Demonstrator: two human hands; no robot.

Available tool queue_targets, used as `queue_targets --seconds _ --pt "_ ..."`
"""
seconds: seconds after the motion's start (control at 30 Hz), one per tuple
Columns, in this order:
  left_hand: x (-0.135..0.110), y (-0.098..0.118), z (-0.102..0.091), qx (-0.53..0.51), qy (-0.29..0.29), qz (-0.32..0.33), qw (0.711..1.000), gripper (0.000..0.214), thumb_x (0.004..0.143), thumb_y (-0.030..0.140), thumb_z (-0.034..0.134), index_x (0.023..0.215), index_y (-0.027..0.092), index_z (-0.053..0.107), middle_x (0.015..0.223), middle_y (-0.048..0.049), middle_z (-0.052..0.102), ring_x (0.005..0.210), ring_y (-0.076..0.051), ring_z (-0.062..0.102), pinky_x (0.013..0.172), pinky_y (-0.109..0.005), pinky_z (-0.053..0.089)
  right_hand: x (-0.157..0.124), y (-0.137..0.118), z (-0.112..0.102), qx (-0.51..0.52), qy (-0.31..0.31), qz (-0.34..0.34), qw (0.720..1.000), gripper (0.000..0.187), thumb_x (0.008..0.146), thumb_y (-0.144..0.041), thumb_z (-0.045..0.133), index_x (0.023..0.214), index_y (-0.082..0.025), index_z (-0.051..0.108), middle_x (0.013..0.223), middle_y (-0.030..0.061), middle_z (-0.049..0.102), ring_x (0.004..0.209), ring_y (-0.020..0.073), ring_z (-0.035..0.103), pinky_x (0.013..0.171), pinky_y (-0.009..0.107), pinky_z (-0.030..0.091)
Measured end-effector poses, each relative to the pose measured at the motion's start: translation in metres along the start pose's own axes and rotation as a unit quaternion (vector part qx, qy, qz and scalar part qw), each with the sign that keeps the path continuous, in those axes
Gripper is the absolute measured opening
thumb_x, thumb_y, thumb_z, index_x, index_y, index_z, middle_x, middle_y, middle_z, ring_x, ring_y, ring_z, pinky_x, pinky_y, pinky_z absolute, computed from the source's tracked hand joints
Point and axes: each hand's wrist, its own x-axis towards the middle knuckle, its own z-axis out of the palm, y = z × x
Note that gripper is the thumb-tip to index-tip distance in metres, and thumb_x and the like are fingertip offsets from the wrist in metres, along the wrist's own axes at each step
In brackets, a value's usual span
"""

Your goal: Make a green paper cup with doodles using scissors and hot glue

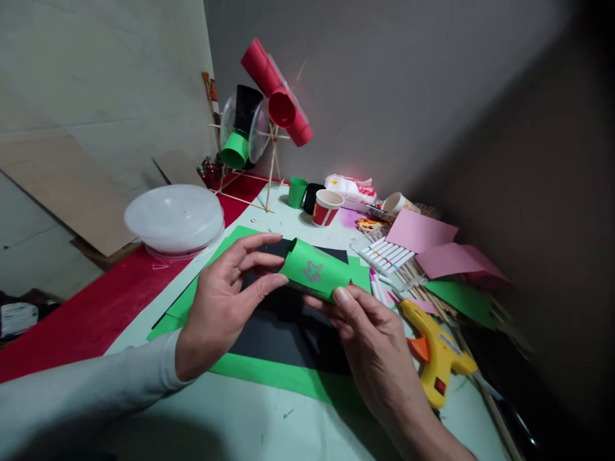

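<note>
Both hands hold a green paper-wrapped cup (314, 273) lying on its side above a black sheet (293, 333) that rests on green paper (283, 376). My left hand (225, 301) grips the cup's left end, thumb under it and fingers curled over the rim. From the right, my right hand (372, 339) pinches the cup's lower edge with thumb and fingers. A pale scribbled mark shows on the cup's side.
A yellow glue gun (439, 355) lies right of my right hand. Markers (387, 255), pink paper (425, 240), wooden sticks and cups (327, 206) crowd the back right. A clear plastic lid (175, 219) sits at left, with a stick wheel carrying cups (269, 115) behind it.
</note>
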Motion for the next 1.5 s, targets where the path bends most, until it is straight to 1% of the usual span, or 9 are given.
queue_targets --seconds 0.23,0.37,0.53,0.63,0.73,0.83,0.97,1.2,1.5 --pt "-0.003 0.001 -0.003 0.021 -0.007 0.045 0.999 0.011 0.083 0.021 0.079 0.093 0.025 0.079 0.088 -0.0031 0.077 0.086 -0.021 0.068 0.083 -0.029 0.049 0.003 -0.007 0.003 0.057 0.046 0.018 0.997 0.023 0.071 -0.037 0.092 0.073 -0.021 0.076 0.074 -0.0042 0.069 0.082 0.0185 0.08 0.075 0.02 0.058" --pt "-0.006 0.002 -0.007 0.058 -0.015 0.084 0.995 0.008 0.088 0.026 0.074 0.089 0.025 0.082 0.086 -0.0031 0.074 0.084 -0.022 0.063 0.093 -0.033 0.043 0.001 -0.002 0.0 0.003 0.031 0.004 1.0 0.02 0.08 -0.038 0.086 0.073 -0.023 0.075 0.072 -0.0036 0.069 0.083 0.0183 0.079 0.077 0.022 0.057" --pt "-0.005 0.003 -0.007 0.07 -0.039 0.208 0.975 0.008 0.081 0.014 0.077 0.08 0.021 0.074 0.075 -0.0009 0.07 0.073 -0.019 0.058 0.078 -0.033 0.046 -0.006 0.005 -0.006 -0.138 -0.018 -0.027 0.99 0.022 0.093 -0.045 0.071 0.092 -0.026 0.082 0.087 0.0012 0.076 0.091 0.0196 0.072 0.092 0.03 0.053" --pt "-0.002 0.001 -0.006 0.098 -0.038 0.278 0.955 0.017 0.085 0.005 0.069 0.076 0.019 0.067 0.072 0.0011 0.066 0.07 -0.016 0.057 0.079 -0.033 0.047 -0.009 0.002 -0.005 -0.232 -0.015 -0.059 0.971 0.028 0.095 -0.047 0.067 0.088 -0.025 0.084 0.079 0.002 0.072 0.078 0.0175 0.066 0.085 0.029 0.053" --pt "-0.002 -0.002 -0.005 0.12 -0.037 0.292 0.948 0.02 0.087 0.003 0.066 0.076 0.019 0.065 0.072 0.0015 0.063 0.07 -0.015 0.056 0.074 -0.031 0.047 -0.01 -0.001 -0.002 -0.268 -0.01 -0.08 0.96 0.028 0.095 -0.046 0.066 0.087 -0.026 0.084 0.067 -0.0006 0.065 0.066 0.015 0.059 0.079 0.028 0.053" --pt "-0.002 -0.004 -0.006 0.126 -0.031 0.288 0.949 0.02 0.088 0.003 0.066 0.077 0.02 0.064 0.071 0.0024 0.062 0.069 -0.014 0.055 0.073 -0.03 0.047 -0.01 -0.002 -0.001 -0.278 -0.012 -0.082 0.957 0.029 0.095 -0.046 0.066 0.085 -0.026 0.083 0.074 0.0011 0.072 0.071 0.016 0.063 0.074 0.026 0.051" --pt "0.0 -0.006 -0.006 0.115 -0.021 0.23 0.966 0.019 0.086 0.007 0.068 0.073 0.02 0.066 0.069 0.0036 0.064 0.07 -0.013 0.056 0.07 -0.025 0.048 -0.011 0.001 0.003 -0.25 0.009 -0.045 0.967 0.034 0.093 -0.05 0.069 0.076 -0.021 0.077 0.075 0.0047 0.08 0.069 0.0169 0.064 0.066 0.025 0.048" --pt "0.005 -0.004 -0.004 0.078 -0.016 0.017 0.997 0.004 0.078 0.022 0.077 0.075 0.02 0.076 0.073 0.0025 0.069 0.07 -0.013 0.06 0.066 -0.022 0.049 -0.011 0.001 0.009 -0.147 0.027 0.014 0.989 0.034 0.085 -0.052 0.076 0.079 -0.019 0.074 0.069 0.0063 0.081 0.049 0.0127 0.067 0.053 0.021 0.056" --pt "0.008 -0.017 -0.007 -0.024 -0.133 -0.212 0.968 0.029 0.079 0.038 0.083 0.066 0.017 0.066 0.066 0.0046 0.048 0.057 -0.007 0.038 0.048 -0.016 0.035 -0.01 -0.003 0.013 -0.158 0.019 -0.005 0.987 0.028 0.09 -0.042 0.069 0.077 -0.017 0.072 0.06 0.005 0.076 0.044 0.01 0.063 0.044 0.016 0.051"
